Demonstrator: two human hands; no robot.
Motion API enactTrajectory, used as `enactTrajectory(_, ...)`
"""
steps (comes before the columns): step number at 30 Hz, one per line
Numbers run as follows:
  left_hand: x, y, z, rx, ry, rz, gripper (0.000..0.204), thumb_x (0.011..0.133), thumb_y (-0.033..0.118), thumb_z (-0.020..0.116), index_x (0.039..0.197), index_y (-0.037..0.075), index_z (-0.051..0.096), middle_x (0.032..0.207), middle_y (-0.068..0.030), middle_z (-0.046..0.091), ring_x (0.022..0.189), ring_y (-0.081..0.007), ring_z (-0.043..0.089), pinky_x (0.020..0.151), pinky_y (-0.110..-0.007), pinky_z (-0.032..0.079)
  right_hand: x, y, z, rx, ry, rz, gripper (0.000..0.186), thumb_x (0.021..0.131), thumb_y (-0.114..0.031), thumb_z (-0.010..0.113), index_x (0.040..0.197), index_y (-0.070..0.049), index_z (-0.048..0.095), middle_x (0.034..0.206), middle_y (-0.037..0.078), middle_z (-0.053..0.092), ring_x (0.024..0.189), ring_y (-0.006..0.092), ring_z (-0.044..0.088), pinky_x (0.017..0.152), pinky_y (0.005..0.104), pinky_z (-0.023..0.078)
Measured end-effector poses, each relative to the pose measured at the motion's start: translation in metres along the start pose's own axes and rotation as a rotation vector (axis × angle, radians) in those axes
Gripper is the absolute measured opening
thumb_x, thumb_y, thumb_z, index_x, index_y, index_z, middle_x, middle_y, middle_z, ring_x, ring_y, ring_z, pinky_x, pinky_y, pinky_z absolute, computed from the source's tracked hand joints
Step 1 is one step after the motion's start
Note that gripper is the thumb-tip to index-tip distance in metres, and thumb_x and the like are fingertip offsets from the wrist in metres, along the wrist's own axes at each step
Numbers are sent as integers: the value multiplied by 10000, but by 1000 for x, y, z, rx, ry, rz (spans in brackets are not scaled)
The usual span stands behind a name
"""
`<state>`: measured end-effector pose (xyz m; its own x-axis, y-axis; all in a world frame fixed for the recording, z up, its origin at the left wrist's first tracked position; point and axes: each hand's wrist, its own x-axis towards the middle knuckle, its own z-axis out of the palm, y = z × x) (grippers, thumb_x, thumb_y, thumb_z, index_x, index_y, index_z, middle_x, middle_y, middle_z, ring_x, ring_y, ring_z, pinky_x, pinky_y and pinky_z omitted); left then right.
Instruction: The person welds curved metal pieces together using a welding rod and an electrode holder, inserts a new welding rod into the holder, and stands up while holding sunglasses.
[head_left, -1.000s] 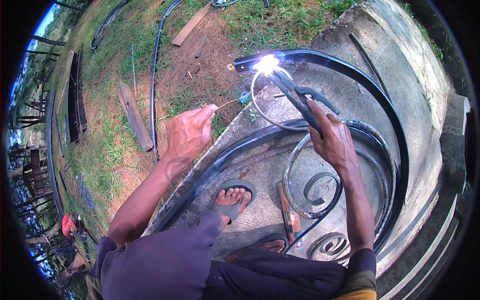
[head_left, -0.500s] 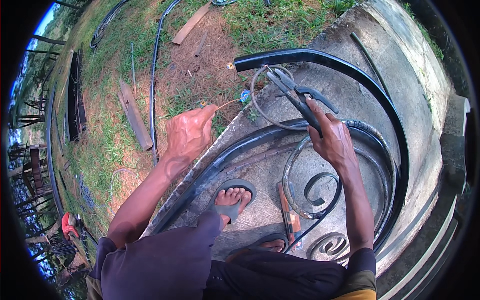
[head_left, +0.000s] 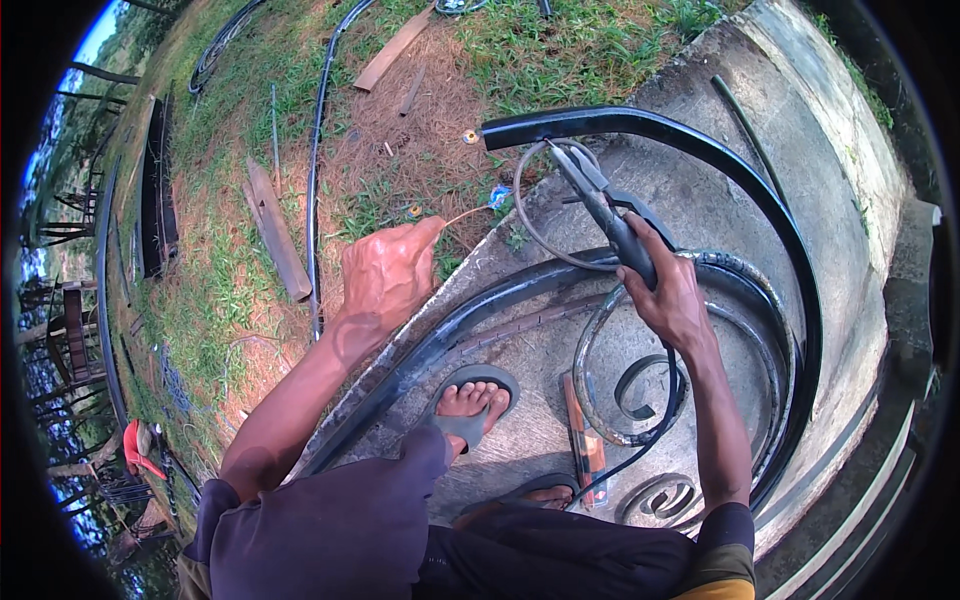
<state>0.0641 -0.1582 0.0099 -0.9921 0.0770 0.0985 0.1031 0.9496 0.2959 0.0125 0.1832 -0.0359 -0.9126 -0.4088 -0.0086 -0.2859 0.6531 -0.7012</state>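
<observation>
My right hand [head_left: 665, 295] is wrapped round the dark handle of a welding electrode holder [head_left: 605, 205]. The holder slants up and left, with a short thin stub at its tip, close to the near edge of a curved black metal tube [head_left: 660, 122] by its square end. My left hand [head_left: 390, 270] is closed in the air beside the slab's edge, fingertips pressed together. From those fingertips a thin brownish strand [head_left: 467, 213] runs toward a blue wrapper [head_left: 498, 196]; whether it is held or lies behind them I cannot tell. Below the holder's jaws curves a grey metal ring [head_left: 532, 228].
Curved black bars [head_left: 480, 305] and metal scrolls [head_left: 655, 497] lie on the concrete slab [head_left: 840, 230] around my sandalled feet [head_left: 475, 400]. A black cable [head_left: 640, 455] hangs below my right hand. On the grass are wooden boards [head_left: 275, 230] and a long black tube [head_left: 315, 170].
The electrode holder has turned steeper, and its side lever now sits nearer my right hand. My left hand keeps its closed pose. The whole view has shifted slightly.
</observation>
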Motion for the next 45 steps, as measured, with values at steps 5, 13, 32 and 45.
enactTrajectory(5,-4,-8,2,1,-11,-26,211,882,118,678,1082,109,744,967,-136,752,826,-322,731,714,-399,580,6,-11,-12,733,-195,547,702,871,-155,732,1507,-118,440,814,141,662,602,173,650,556,363,511)
enactTrajectory(13,-2,-9,5,-20,4,-26,207,884,124,679,1079,108,745,979,-134,751,834,-319,732,716,-396,583,-1,-17,-7,124,-50,135,634,872,-85,690,1467,-115,471,1039,315,681,1009,512,654,888,517,506)
enactTrajectory(32,-4,-10,4,-34,-4,-28,200,887,116,675,1074,101,745,988,-133,752,836,-327,730,727,-403,583,0,-10,1,-34,-2,39,676,852,-85,683,1486,-147,457,1019,313,680,871,483,693,790,521,539)
enactTrajectory(45,-1,-6,8,-30,11,-10,211,889,120,677,1085,115,755,1022,-116,758,848,-300,741,737,-380,593,3,-12,0,-93,-35,102,686,865,-117,677,1504,-185,439,986,311,677,872,491,686,799,537,535)
